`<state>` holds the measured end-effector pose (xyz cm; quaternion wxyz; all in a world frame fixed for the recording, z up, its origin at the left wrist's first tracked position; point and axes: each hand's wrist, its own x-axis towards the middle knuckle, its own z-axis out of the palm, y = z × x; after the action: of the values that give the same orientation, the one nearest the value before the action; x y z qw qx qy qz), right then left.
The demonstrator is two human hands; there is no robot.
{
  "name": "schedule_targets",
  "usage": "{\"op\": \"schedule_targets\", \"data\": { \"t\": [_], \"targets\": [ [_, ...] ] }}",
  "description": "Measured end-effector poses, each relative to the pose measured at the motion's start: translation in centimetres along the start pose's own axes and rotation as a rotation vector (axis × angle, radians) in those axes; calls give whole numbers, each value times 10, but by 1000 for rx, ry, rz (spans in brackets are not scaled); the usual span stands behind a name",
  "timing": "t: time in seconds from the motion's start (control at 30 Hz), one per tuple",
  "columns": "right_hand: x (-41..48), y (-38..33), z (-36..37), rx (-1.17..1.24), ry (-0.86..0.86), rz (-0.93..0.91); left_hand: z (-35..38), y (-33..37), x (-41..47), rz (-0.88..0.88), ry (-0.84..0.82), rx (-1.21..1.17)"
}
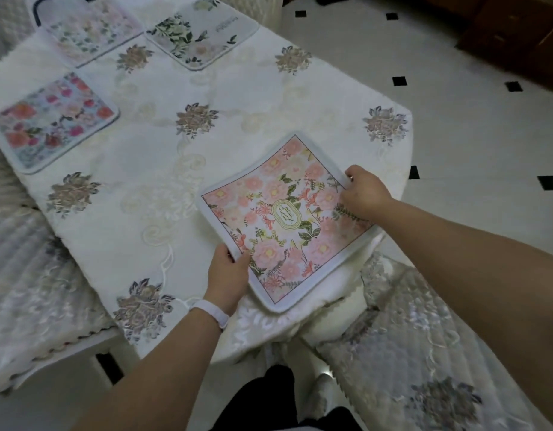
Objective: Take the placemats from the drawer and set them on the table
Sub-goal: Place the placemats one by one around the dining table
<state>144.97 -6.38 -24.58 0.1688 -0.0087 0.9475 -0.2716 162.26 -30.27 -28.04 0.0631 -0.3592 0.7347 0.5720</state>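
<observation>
- A pink placemat with peach roses, green leaves and a small oval label at its middle lies on the table, at about 5 o'clock from the table's centre, close to the near right corner.
- It is turned like a diamond against the table's edges, and its near corner reaches over the table's edge, so it does not look squared up yet.
- The left hand pinches the placemat's near left edge, at about 7 o'clock from the oval label, thumb on top and fingers underneath. A white wristband sits on that wrist.
- The right hand grips the opposite edge, at about 2 o'clock from the label, fingers curled over the border.
- Both hands are closed on the placemat, one on each side, so it spans between them.
- Three other placemats already lie flat on the table, with no hand near them: a bright red and pink one at about 9 o'clock, a pale one at about 11 o'clock, and one with dark green leaves at about 12 o'clock.
- By my reading, the task is near its end: three placemats are set, and the fourth is down but not let go.
- What seems left is to straighten the pink placemat and release it.
- The drawer is not in view, so I cannot tell whether more placemats wait in it.
- A lace-covered chair stands at the near right, at about 5 o'clock, on a white floor with small black squares.
</observation>
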Motion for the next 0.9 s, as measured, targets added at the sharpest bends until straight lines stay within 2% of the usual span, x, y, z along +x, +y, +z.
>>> {"op": "schedule_targets", "data": {
  "t": [0.33,0.5,0.7,0.8,0.9],
  "targets": [
    [28,-1,20,-13,-27,-22,3,-18,21,-72,-7,-27],
    [33,6,31,-23,-46,15,-8,-14,22,-44,6,73],
    [35,12,35,-62,-45,20,-23,-12,24,-114,68,-79],
    [31,12,36,-152,8,2,-29,-8,22,-41,149,24],
    [18,8,46,-337,86,-142,-32,-9,19,189,142,306]
  ]
}}
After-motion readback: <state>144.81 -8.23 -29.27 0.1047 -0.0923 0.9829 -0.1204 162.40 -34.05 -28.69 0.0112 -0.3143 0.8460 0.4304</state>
